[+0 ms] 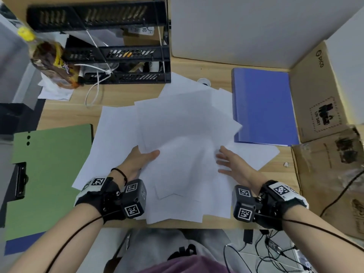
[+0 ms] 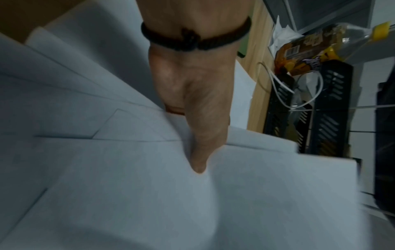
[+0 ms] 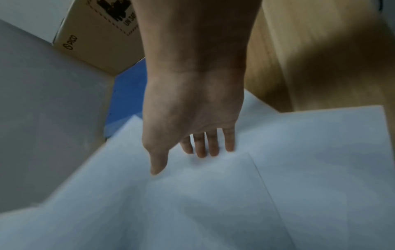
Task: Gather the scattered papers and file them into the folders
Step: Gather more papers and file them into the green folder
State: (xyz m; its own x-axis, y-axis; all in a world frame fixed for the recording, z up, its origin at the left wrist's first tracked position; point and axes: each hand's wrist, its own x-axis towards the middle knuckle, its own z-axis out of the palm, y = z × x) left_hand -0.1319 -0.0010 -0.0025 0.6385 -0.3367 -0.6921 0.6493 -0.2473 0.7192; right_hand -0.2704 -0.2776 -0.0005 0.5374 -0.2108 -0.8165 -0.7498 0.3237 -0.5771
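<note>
Several white papers (image 1: 187,125) lie overlapping and fanned across the middle of the wooden desk. My left hand (image 1: 145,154) grips the left edge of the upper sheets: the thumb (image 2: 198,152) lies on top of the papers (image 2: 256,203), and the fingers are hidden beneath. My right hand (image 1: 224,160) lies open on the right side of the pile, its straight fingers (image 3: 200,147) touching the papers (image 3: 213,203). A closed blue folder (image 1: 264,107) lies at the right, partly under the sheets. At the left lies a green folder (image 1: 49,174) with a black clip.
A black stacked tray rack (image 1: 118,56), a bottle (image 1: 53,62) and a white cable (image 1: 94,89) occupy the back left. Cardboard boxes (image 1: 315,91) line the right side and a white panel (image 1: 256,26) the back. The desk's front edge (image 1: 177,225) is just below the papers.
</note>
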